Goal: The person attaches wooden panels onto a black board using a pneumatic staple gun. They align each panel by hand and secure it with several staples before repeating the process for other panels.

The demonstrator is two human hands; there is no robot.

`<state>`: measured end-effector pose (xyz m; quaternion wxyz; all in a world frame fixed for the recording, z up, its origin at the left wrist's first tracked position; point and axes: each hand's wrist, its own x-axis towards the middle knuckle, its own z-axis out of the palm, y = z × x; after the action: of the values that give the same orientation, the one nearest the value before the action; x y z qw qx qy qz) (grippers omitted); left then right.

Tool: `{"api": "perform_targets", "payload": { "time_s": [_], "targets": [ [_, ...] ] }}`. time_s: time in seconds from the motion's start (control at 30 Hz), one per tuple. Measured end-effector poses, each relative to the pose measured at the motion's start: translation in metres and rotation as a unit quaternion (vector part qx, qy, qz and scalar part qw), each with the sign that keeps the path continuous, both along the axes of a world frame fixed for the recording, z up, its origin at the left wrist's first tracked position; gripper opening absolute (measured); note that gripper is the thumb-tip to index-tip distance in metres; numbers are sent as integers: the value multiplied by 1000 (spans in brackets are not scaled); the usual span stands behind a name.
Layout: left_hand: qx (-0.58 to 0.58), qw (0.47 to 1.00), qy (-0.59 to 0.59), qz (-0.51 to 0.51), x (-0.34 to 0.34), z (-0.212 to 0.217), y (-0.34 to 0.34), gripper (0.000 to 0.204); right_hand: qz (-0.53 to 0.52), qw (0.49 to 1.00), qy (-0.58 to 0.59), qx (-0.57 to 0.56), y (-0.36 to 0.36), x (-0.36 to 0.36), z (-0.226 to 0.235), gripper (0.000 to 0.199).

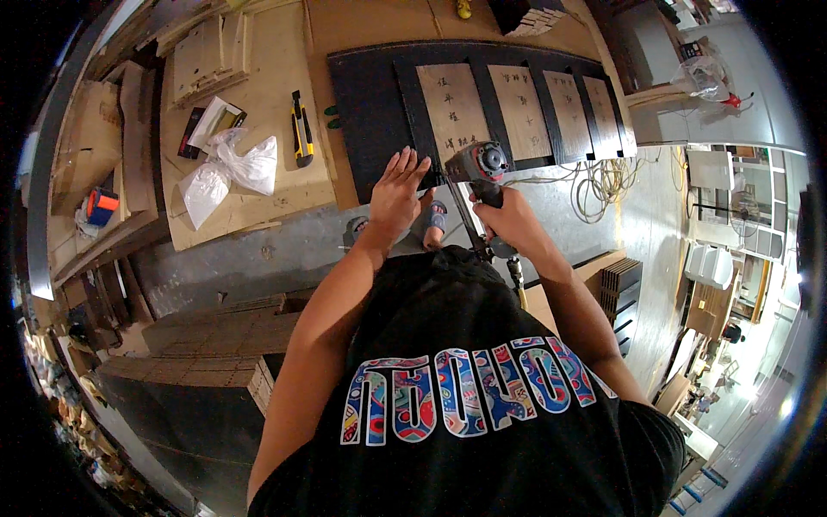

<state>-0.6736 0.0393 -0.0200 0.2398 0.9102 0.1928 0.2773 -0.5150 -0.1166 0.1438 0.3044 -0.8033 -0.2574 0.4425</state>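
Observation:
A black wooden assembly [366,112] lies on the bench, with several upright black strips and brown panels [448,99] between them. My left hand [398,194] is at its near edge. Its fingers stretch over the black board, and the end of one black strip [428,177] sits between them and the thumb. My right hand [508,215] is wrapped round the handle of a nail gun [475,164]. The gun's nose comes down beside that strip, close to my left fingers; whether it touches the wood is hidden. An air fitting [515,271] hangs below the handle.
Left of the assembly, a yellow-black utility knife [301,129], a white plastic bag [228,177] and a small box [215,121] lie on the wooden bench [301,185]. Coiled hose [599,189] lies on the floor at right. Stacked brown boards [198,345] stand at lower left.

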Motion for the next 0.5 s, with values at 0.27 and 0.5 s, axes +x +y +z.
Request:
{"api": "perform_targets", "payload": {
  "time_s": [0.27, 0.5],
  "targets": [
    [-30, 999, -27, -7, -3, 7, 1, 69, 24, 999, -1, -30, 5, -6, 8, 29],
    [-89, 995, -38, 9, -1, 8, 0, 88, 13, 999, 28, -8, 7, -11, 4, 31]
  ]
}}
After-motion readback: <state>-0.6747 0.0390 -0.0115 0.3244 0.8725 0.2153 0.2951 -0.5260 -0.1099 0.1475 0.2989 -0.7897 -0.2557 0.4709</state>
